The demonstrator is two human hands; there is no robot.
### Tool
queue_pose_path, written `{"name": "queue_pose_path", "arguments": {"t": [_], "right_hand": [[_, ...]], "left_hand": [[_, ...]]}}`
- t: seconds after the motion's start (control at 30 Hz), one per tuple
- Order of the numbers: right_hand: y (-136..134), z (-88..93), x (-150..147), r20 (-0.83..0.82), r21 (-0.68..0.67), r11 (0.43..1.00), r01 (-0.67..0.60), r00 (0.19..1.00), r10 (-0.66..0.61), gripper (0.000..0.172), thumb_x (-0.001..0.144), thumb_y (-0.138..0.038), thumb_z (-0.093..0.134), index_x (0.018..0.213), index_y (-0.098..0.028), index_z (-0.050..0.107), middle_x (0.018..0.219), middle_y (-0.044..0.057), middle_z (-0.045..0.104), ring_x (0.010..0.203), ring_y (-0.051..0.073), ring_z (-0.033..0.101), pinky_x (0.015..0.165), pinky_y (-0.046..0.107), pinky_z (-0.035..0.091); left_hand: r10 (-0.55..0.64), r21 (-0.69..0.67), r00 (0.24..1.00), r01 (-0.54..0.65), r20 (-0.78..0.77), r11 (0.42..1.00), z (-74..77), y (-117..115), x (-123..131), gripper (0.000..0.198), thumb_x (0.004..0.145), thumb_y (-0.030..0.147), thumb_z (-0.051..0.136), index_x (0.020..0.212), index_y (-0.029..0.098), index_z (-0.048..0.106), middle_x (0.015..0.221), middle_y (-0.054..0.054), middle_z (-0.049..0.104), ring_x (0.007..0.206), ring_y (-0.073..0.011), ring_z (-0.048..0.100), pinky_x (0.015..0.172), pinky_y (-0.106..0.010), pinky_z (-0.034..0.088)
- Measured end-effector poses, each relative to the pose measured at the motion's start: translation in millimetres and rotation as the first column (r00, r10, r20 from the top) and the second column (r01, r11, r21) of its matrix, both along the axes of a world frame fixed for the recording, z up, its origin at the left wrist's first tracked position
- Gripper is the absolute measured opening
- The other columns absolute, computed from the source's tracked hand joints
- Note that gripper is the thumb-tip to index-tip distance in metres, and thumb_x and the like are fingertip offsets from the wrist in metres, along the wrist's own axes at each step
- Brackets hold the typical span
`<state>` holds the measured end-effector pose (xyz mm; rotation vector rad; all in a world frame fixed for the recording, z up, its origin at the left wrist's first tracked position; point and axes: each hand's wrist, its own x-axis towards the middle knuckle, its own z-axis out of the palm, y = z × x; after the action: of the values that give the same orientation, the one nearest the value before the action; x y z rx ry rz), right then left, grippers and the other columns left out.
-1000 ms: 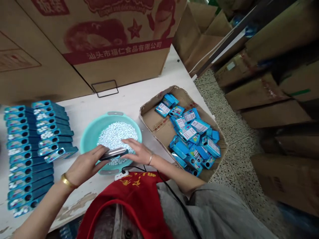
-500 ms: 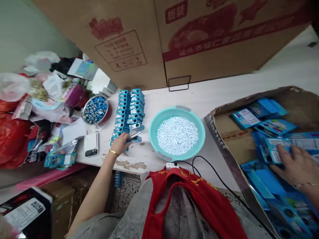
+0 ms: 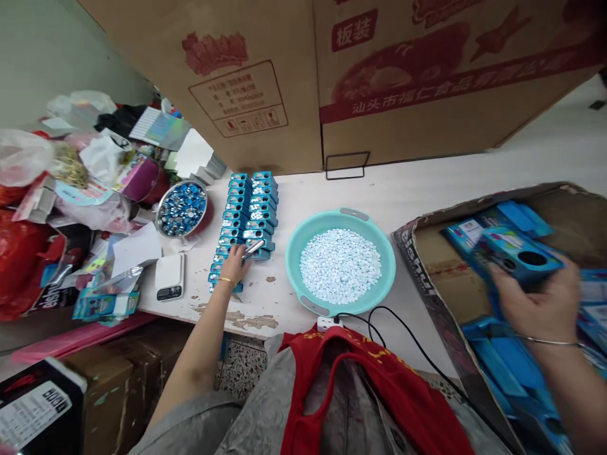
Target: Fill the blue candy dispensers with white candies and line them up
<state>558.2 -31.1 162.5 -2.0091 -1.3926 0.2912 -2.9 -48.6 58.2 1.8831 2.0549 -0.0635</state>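
My left hand (image 3: 236, 264) rests on the rows of small blue boxes (image 3: 249, 208) laid out on the white table and holds a shiny silver tool (image 3: 254, 247). My right hand (image 3: 538, 303) is over the open cardboard tray (image 3: 427, 253) at the right and grips a blue box (image 3: 519, 256) with a round hole in its face. More blue boxes lie loose in that tray. A teal basin (image 3: 303, 297) full of small white tablets (image 3: 340, 265) sits between the two hands.
Large brown cartons (image 3: 294, 82) stand along the back of the table. A metal bowl of blue pieces (image 3: 182, 208), a small white scale (image 3: 169, 277) and a heap of bags and paper (image 3: 71, 170) lie at the left. A black cable (image 3: 379, 316) runs by the basin.
The view swung left. My left hand carried the silver tool from the basin to the rows of boxes. My right hand reached into the tray and lifted a blue box.
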Motion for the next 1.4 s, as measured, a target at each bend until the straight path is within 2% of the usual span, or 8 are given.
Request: {"name": "queue_pose_path", "arguments": {"t": [0.23,0.37,0.53,0.73,0.93,1.07,1.2,1.4], "right_hand": [[-18.8,-19.7,-89.2,-0.761,-0.117,0.977,-0.179,0.649,0.028,0.048,0.068,-0.050,0.074,0.106,-0.025,0.057,0.109,0.005,0.067,0.097,0.021,0.064,0.092,0.041,0.050],[-32.8,-55.8,-97.1,-0.775,-0.256,0.958,-0.130,0.620,-0.123,0.049,0.070,-0.056,0.069,0.107,-0.024,0.061,0.112,0.005,0.067,0.102,0.022,0.063,0.092,0.038,0.051],[-40.6,-78.4,-101.3,-0.811,-0.442,0.895,-0.054,0.450,-0.374,0.055,0.066,-0.059,0.072,0.107,-0.022,0.065,0.106,0.006,0.072,0.097,0.025,0.068,0.082,0.038,0.057],[-27.2,-87.1,-109.5,-0.803,-0.564,0.824,-0.062,0.275,-0.529,0.048,0.068,-0.060,0.069,0.094,-0.019,0.068,0.088,0.007,0.076,0.079,0.025,0.072,0.068,0.040,0.061],[-30.7,-75.2,-127.3,-0.842,-0.501,0.863,-0.064,0.268,-0.469,0.049,0.070,-0.059,0.070,0.099,-0.020,0.067,0.100,0.007,0.075,0.092,0.026,0.071,0.078,0.040,0.060],[-42.3,-76.4,-137.2,-0.862,-0.421,0.900,-0.115,0.361,-0.357,0.053,0.066,-0.059,0.073,0.100,-0.020,0.065,0.102,0.006,0.074,0.096,0.025,0.069,0.078,0.036,0.059],[-47.6,-77.0,-135.4,-0.856,-0.456,0.882,-0.118,0.330,-0.398,0.054,0.062,-0.059,0.075,0.098,-0.020,0.064,0.096,0.004,0.074,0.087,0.024,0.070,0.075,0.035,0.059],[-35.3,-75.1,-119.8,-0.850,-0.422,0.906,-0.036,0.362,-0.382,0.051,0.060,-0.055,0.078,0.095,-0.020,0.066,0.092,0.002,0.074,0.086,0.022,0.069,0.078,0.035,0.057]], "left_hand": [[-0.275,0.036,0.913,0.277,0.302,0.960,23.3,13.8,87.6,0.023,0.092,0.030,0.044,0.109,0.018,0.055,0.103,-0.009,0.060,0.097,-0.0213,0.059,0.085,-0.034,0.048],[0.086,-0.077,0.940,-0.064,0.330,0.995,17.3,5.7,127.1,0.029,0.080,0.041,0.063,0.093,0.018,0.052,0.082,-0.004,0.058,0.077,-0.0200,0.060,0.070,-0.032,0.048],[0.556,-0.394,0.588,-0.392,0.587,0.831,21.2,-10.5,165.2,0.030,0.074,0.038,0.063,0.085,0.021,0.041,0.055,0.009,0.044,0.044,-0.0104,0.047,0.046,-0.022,0.039],[0.418,-0.292,0.349,-0.359,0.839,0.886,67.5,32.8,191.6,0.036,0.067,0.033,0.067,0.090,0.021,0.043,0.060,0.010,0.048,0.042,-0.0059,0.043,0.041,-0.017,0.033],[0.445,-0.300,0.400,-0.376,0.801,0.877,39.0,35.4,160.1,0.034,0.064,0.034,0.066,0.086,0.021,0.044,0.068,0.007,0.052,0.057,-0.0082,0.050,0.052,-0.019,0.040],[0.475,-0.350,0.619,-0.322,0.625,0.880,4.8,14.2,136.4,0.029,0.066,0.030,0.064,0.086,0.019,0.046,0.067,0.005,0.051,0.065,-0.0134,0.054,0.061,-0.025,0.046],[0.213,-0.105,0.916,-0.189,0.339,0.976,2.6,8.9,135.4,0.042,0.077,0.032,0.063,0.113,0.013,0.048,0.095,-0.009,0.058,0.088,-0.0237,0.058,0.076,-0.036,0.048],[-0.215,-0.021,0.973,0.217,0.078,0.976,-4.3,50.3,175.0,0.040,0.092,0.011,0.031,0.127,0.014,0.048,0.114,-0.016,0.056,0.106,-0.0267,0.053,0.090,-0.039,0.043]]}}
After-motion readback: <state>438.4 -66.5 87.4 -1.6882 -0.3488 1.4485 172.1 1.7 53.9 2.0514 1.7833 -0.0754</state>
